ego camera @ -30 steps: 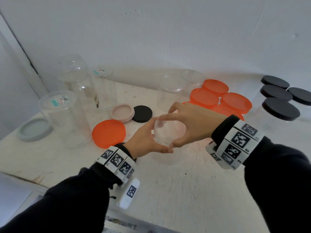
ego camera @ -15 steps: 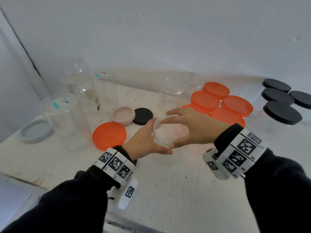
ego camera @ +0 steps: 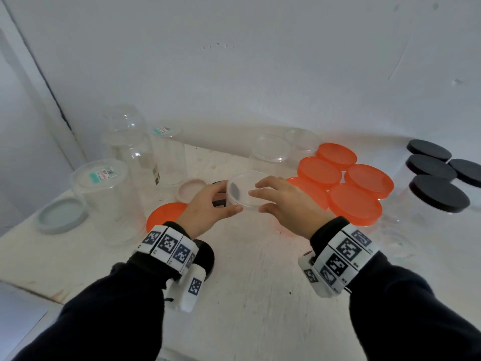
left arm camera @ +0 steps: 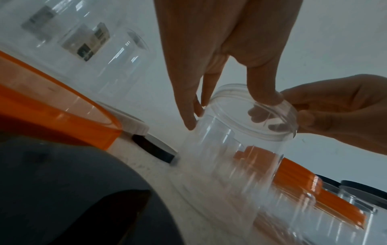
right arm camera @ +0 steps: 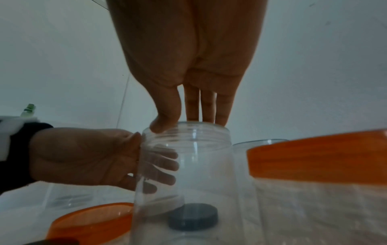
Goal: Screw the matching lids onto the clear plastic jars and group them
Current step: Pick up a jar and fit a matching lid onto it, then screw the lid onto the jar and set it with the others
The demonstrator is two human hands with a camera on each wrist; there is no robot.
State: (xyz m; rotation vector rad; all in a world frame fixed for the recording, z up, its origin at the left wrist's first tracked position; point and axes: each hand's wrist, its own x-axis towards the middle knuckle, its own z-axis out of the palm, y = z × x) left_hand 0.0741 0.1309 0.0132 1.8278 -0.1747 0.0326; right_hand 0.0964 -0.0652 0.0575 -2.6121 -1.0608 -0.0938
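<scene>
A clear jar (ego camera: pixel 247 190) with a bare threaded neck and no lid stands upright at the table's centre, held by both hands. My left hand (ego camera: pixel 226 199) wraps its fingers round the jar's side (right arm camera: pixel 188 174) just below the neck. My right hand (ego camera: pixel 260 200) pinches the rim from above with thumb and fingertips (right arm camera: pixel 165 126). Loose lids lie close on the left: an orange lid (ego camera: pixel 166 214), a black lid (right arm camera: pixel 192 217) seen through the jar, a pale pink lid (ego camera: pixel 191 188) and a grey lid (ego camera: pixel 61 214).
Several orange-lidded jars (ego camera: pixel 338 178) crowd just right of the held jar, with black-lidded jars (ego camera: pixel 440 191) beyond them. Tall clear jars (ego camera: pixel 104 199) stand at the left, and two more clear jars (ego camera: pixel 270 152) stand by the wall. The table edge is near my sleeves.
Both hands have carried the jar a little away from me, toward the black lid. The right hand has dropped lower, from over the jar's mouth to its right.
</scene>
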